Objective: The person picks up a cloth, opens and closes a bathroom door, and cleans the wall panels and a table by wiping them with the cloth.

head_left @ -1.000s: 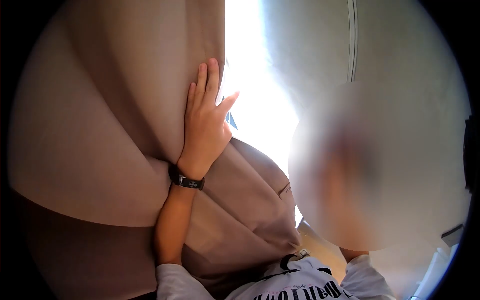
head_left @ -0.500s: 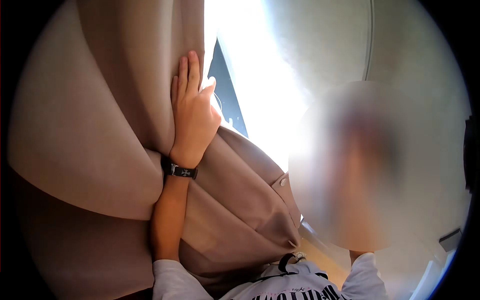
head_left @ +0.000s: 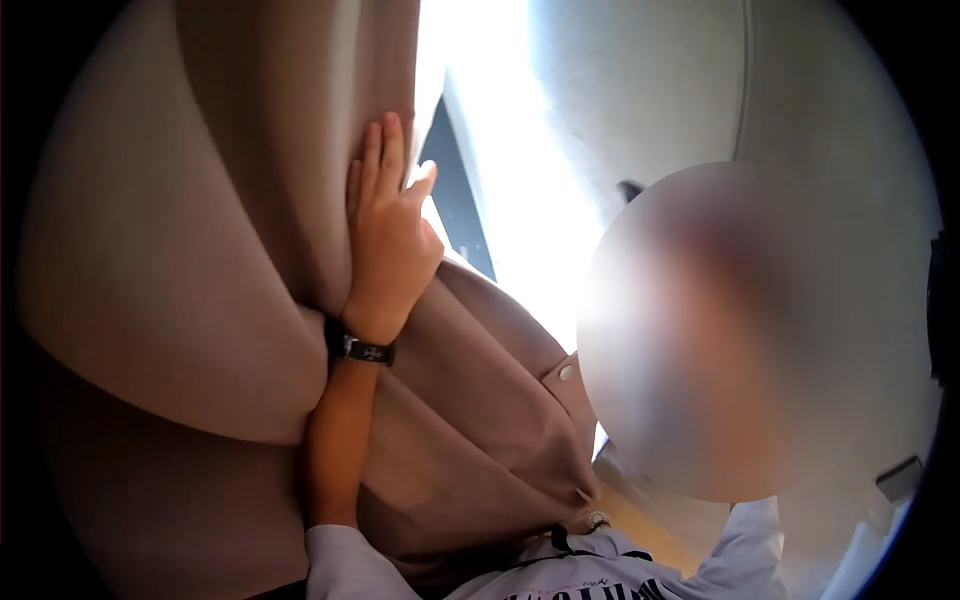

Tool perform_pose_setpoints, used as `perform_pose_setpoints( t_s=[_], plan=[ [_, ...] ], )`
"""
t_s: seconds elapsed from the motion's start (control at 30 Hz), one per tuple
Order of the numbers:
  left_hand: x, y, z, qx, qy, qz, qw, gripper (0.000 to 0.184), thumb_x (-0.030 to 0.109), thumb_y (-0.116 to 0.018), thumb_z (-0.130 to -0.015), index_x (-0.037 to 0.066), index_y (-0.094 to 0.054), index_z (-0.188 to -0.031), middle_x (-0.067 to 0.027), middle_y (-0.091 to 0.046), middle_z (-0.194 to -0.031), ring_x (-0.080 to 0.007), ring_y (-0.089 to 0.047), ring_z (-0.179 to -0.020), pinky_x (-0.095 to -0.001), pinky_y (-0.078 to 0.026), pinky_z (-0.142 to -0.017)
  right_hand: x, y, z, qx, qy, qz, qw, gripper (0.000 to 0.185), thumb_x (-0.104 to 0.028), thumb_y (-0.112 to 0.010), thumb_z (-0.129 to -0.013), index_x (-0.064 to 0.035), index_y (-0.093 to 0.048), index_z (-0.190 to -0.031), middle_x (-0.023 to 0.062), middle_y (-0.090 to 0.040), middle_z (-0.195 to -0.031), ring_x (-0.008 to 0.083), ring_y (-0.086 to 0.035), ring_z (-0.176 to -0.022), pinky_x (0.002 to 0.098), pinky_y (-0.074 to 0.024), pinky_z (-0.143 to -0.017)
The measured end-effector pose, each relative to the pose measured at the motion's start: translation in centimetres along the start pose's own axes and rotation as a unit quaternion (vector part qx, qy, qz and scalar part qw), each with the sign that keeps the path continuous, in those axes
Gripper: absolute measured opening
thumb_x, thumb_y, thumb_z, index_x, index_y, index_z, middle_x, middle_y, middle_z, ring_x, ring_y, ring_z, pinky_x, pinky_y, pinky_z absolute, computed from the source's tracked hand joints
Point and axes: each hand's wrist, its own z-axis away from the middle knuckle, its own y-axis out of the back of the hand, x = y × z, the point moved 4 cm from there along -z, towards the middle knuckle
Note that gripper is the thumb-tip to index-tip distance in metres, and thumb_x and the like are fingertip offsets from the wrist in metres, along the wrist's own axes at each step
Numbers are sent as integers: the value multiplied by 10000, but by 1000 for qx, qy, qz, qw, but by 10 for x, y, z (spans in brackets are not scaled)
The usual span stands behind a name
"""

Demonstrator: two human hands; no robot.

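Note:
My left hand point(head_left: 385, 250) lies flat against a large brownish-pink cloth point(head_left: 480, 400), its back showing. Its fingers point up and are stretched out, with the thumb apart at the cloth's bright edge. A black band point(head_left: 365, 350) circles that wrist. The cloth hangs in broad folds over the left and middle of the view, and a round snap point(head_left: 566, 373) shows near its right edge. On the right, a blurred patch covers my right hand point(head_left: 710, 320); its fingers and anything in them cannot be made out.
Bright light falls on a pale wall point(head_left: 840, 150) with a thin vertical line. A dark blue-grey strip point(head_left: 460, 200) shows behind the cloth's edge. A small dark object point(head_left: 630, 190) borders the blur, and a dark box-like item point(head_left: 900, 479) is at the lower right.
My left hand and the cloth edge under it have shifted left in view, showing more of the dark strip. A small dark object now shows beside the blurred patch.

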Motion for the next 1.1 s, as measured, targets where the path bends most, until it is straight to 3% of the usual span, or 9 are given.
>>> perform_pose_setpoints(
  t_s=[0.07,0.2,0.27,0.33,0.5,0.63,0.77,0.87,1.1],
  plan=[
    [0,1,0,10,9,11,1000,405,-105,-495,-719,-33,-697,-1062,-232,-329,-1497,-377,-289,-1403,-491,-284,-1113,-2,-4,30,-45,-11,-5,999,524,131,-601,-694,-105,-692,-1153,83,-697,-891,185,-652,-662,289,-527,-635],
    [-2,-1,2,0,19,18,1000,481,-102,-499,-715,-51,-624,-1177,-241,-308,-1504,-374,-274,-1411,-493,-268,-1123,-2,-2,72,-168,40,-15,985,545,125,-569,-706,-90,-657,-1199,124,-688,-972,244,-667,-790,308,-539,-744],
    [0,0,1,18,34,33,999,636,-100,-443,-678,-92,-479,-1313,-274,-269,-1506,-409,-230,-1416,-499,-236,-1138,-4,-2,62,-161,-35,-43,985,425,115,-597,-761,-68,-684,-1135,149,-698,-962,257,-689,-793,306,-536,-723],
    [-6,0,3,57,44,84,994,654,-103,-428,-664,-111,-452,-1318,-300,-253,-1500,-423,-222,-1413,-464,-214,-1155,-5,-7,55,-151,-2,-24,988,396,122,-609,-768,-20,-669,-1133,147,-706,-941,242,-701,-807,283,-541,-721],
    [-7,9,10,94,75,86,989,802,-155,-414,-622,-67,-325,-1414,-273,-331,-1456,-426,-289,-1380,-408,-227,-1152,12,-19,83,-149,-39,-34,988,339,130,-606,-771,11,-677,-1080,172,-703,-922,256,-702,-828,299,-541,-751],
    [-3,32,18,62,98,-34,993,862,-169,-446,-644,33,-317,-1473,-250,-397,-1336,-414,-448,-1244,-382,-421,-1019,44,-36,108,-107,-47,-85,989,306,122,-619,-767,20,-686,-1048,166,-705,-892,280,-699,-818,326,-541,-750],
    [6,55,7,34,99,-46,993,854,-158,-439,-654,36,-312,-1476,-250,-389,-1344,-422,-422,-1263,-393,-406,-1024,61,-41,121,-58,-78,-86,992,252,122,-619,-773,23,-704,-988,155,-702,-852,282,-695,-783,317,-534,-722],
    [-29,101,40,45,186,-17,981,852,-150,-426,-664,48,-302,-1483,-253,-385,-1349,-421,-411,-1272,-400,-401,-1024,28,-33,100,-65,-53,-64,994,225,107,-625,-789,21,-704,-982,157,-702,-844,284,-694,-783,319,-534,-720],
    [-34,85,32,4,143,-31,989,847,-140,-408,-682,76,-289,-1493,-256,-389,-1373,-428,-418,-1275,-427,-455,-970,35,-34,101,-96,-70,-66,991,239,100,-627,-813,1,-700,-1018,144,-706,-869,274,-696,-795,317,-536,-724]
  ],
)
